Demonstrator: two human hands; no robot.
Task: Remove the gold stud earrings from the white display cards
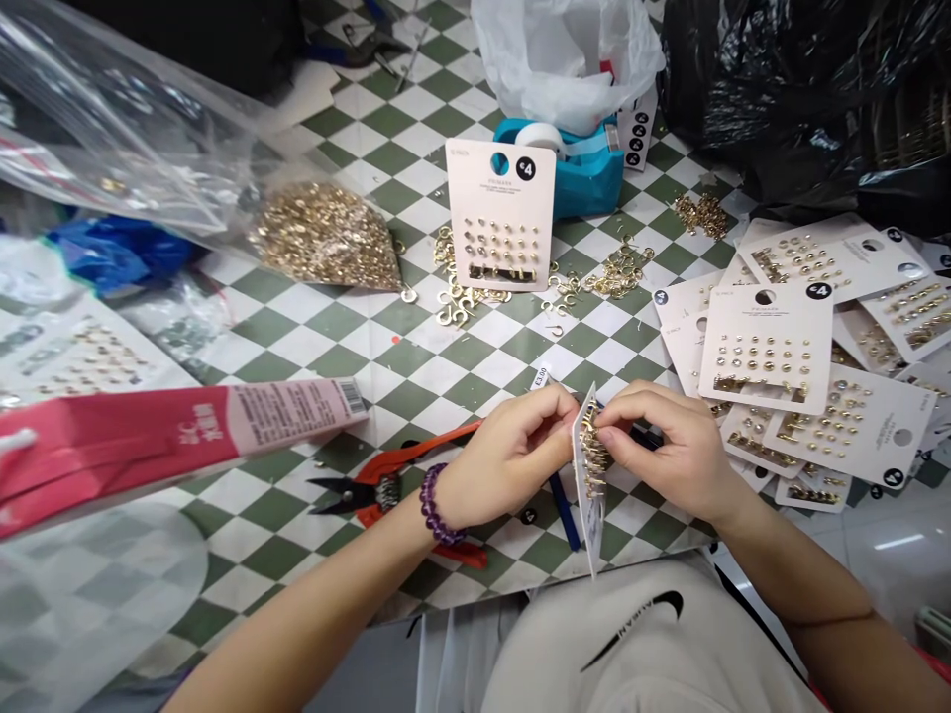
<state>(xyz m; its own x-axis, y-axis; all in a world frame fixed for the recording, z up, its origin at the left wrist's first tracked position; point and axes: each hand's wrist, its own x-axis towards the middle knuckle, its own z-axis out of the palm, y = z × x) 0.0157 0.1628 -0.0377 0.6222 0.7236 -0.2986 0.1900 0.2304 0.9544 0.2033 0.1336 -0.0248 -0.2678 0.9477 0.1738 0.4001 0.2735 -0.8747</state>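
Note:
My left hand (512, 451) grips a white earring card (588, 505) held edge-on near the front edge of the table; a purple bead bracelet (433, 505) is on that wrist. My right hand (669, 446) pinches at the gold earrings (594, 451) fixed on the card's right face, fingers closed against them. Both hands meet at the card's upper part. Under the hands lies a blue pen (566, 510) on the green and white chequered tablecloth (438, 366).
A filled earring card (500, 213) leans upright in front of a blue tape dispenser (586, 168). Finished cards (802, 366) are piled at right. Loose gold earrings (327, 238) lie in a clear bag. Orange snips (386, 485), a pink box (170, 436), white and black bags stand around.

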